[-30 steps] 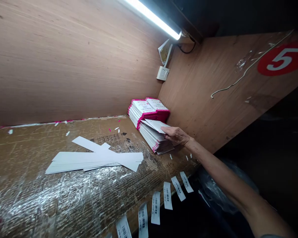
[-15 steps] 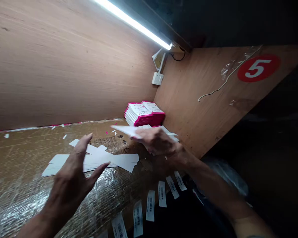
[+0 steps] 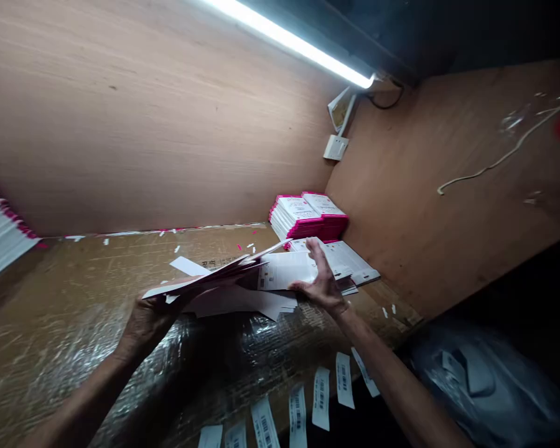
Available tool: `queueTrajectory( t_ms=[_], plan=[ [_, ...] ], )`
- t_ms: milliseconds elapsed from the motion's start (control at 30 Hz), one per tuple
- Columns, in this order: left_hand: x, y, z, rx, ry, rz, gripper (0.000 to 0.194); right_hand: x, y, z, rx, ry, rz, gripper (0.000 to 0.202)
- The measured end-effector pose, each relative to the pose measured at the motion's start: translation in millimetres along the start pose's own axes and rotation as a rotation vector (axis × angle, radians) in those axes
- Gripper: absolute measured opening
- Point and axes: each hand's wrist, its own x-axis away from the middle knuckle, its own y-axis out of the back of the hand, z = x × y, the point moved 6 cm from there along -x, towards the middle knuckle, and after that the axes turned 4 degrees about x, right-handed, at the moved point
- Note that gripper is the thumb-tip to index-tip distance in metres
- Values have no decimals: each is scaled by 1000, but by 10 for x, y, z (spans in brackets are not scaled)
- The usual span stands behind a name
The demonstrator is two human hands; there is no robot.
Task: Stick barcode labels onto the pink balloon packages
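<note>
My left hand (image 3: 150,320) grips the near end of a white printed paper folder (image 3: 205,280) with dark pink inside, held tilted above the worktop. A printed white panel (image 3: 280,271) shows at its right end; whether it is part of the same piece I cannot tell. Around that panel's right end my right hand (image 3: 324,287) has thumb and fingers spread, thumb near the lower edge. Below the folder lie loose white card strips (image 3: 233,302), partly hidden. Printed white sheets (image 3: 354,261) lie just beyond my right hand.
Pink-edged stacks (image 3: 308,218) stand in the back corner, and another stack (image 3: 2,230) at the left edge. Barcode labels (image 3: 297,414) line the worktop's front edge. A clear plastic bag (image 3: 490,373) is at lower right. A tube light (image 3: 298,43) hangs above.
My left hand has gone from empty to gripping the white folder. My right hand has spread its fingers after holding the white piece. The view has swung left.
</note>
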Motion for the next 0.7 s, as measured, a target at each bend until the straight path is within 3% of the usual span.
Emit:
queueTrajectory(
  t_ms=[100,167,267,400,533,700],
  plan=[
    [41,159,53,58,76,-72,21,-89,-530,-204,-360,-178,163,117],
    [87,247,45,65,97,-101,22,-173,-796,-207,-533,-273,160,114],
    [141,363,14,113,115,-133,23,-265,-1031,-161,-671,-397,107,106],
    [141,447,4,200,112,-143,29,-289,-1217,-57,-738,-559,76,96],
    [102,508,-14,264,86,-179,32,-403,-1397,191,-747,-520,234,89],
    [68,821,-287,360,-36,-324,40,-680,-1232,168,-665,-594,52,78]
  ],
)
